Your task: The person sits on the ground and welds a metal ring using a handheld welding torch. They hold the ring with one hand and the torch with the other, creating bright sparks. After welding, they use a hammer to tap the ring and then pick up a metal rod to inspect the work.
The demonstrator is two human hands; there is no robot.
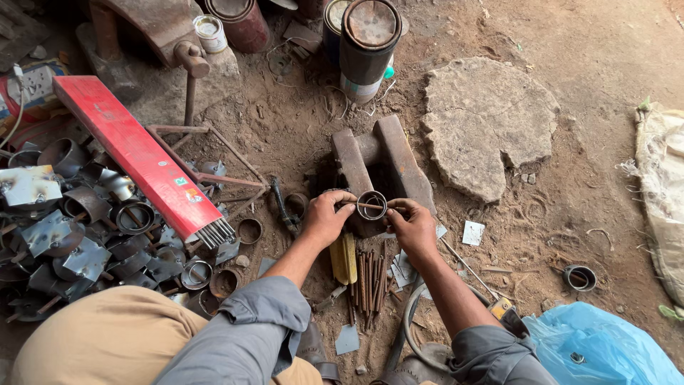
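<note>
While both hands meet over the iron block (pixel 377 167), I log: left hand (pixel 326 216) and right hand (pixel 412 225), fingers pinched on a thin rod (pixel 365 206) crossing a short metal ring (pixel 372 204), held at the block's 6 o'clock. Done: heap of finished ring-and-plate pieces (pixel 85 228) at 9 o'clock. Left: bundle of rusty rods (pixel 370 278) at 6 o'clock, loose ring (pixel 579 277) at 4 o'clock. Whether the rod is fixed, I cannot tell. Surface: bare dirt floor (pixel 584 64), flat stone (pixel 484 121), cans (pixel 367 46) at 12 o'clock.
</note>
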